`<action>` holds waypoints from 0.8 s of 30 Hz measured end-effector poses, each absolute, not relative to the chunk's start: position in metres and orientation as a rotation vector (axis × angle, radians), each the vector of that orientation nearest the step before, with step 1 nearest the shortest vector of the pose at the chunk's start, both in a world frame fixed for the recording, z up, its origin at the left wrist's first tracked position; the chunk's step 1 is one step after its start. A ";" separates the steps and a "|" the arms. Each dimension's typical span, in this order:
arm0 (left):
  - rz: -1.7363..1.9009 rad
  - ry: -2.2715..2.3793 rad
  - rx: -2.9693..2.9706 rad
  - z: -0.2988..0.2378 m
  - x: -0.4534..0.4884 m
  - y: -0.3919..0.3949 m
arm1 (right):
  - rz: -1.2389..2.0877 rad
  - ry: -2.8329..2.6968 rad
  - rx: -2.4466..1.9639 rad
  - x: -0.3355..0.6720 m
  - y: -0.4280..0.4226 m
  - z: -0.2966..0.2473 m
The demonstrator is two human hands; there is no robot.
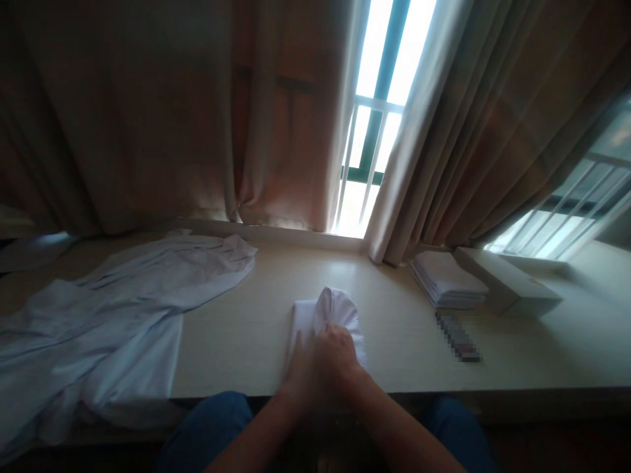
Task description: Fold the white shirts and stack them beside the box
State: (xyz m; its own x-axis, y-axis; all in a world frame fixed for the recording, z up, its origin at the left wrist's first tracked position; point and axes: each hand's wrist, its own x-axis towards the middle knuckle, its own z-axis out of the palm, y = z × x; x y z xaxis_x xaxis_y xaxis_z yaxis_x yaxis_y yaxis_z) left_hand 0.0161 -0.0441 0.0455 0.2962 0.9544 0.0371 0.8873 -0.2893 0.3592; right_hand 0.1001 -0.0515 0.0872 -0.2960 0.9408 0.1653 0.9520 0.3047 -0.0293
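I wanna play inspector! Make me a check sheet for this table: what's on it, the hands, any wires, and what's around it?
Surface: pale table, flat.
Job's things: white cloth, partly folded, lying on the table under both hands.
Clutter: loose fabric at the left, rumpled and hanging over the front edge; folded stack at the right, beside a pale block; dark slim object in front of the stack, pixelated, so unidentifiable.
Hands: right hand bunched on the cloth; left hand at its left side, too blurred to tell its grip.
Cables: nothing seen.
Surroundings: brown curtains behind, bright window in the gap.
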 end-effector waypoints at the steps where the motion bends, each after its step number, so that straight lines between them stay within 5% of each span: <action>1: 0.335 1.681 2.333 0.041 0.000 -0.042 | -0.133 -2.384 -1.791 0.103 -0.052 0.090; 11: -0.152 1.825 2.458 -0.017 -0.060 -0.018 | -0.128 -2.548 -1.509 0.059 -0.042 0.053; 24: 0.339 1.682 2.114 0.010 -0.083 -0.002 | -0.207 -2.377 -1.368 0.052 -0.057 0.014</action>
State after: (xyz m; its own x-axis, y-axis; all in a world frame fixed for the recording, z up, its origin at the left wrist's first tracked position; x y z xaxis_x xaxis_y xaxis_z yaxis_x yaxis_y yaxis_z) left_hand -0.0834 -0.0020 0.0102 0.2402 0.9685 -0.0664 0.8670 -0.1833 0.4634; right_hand 0.0524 -0.0566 0.0141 -0.4480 0.7987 0.4017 0.8561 0.5127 -0.0646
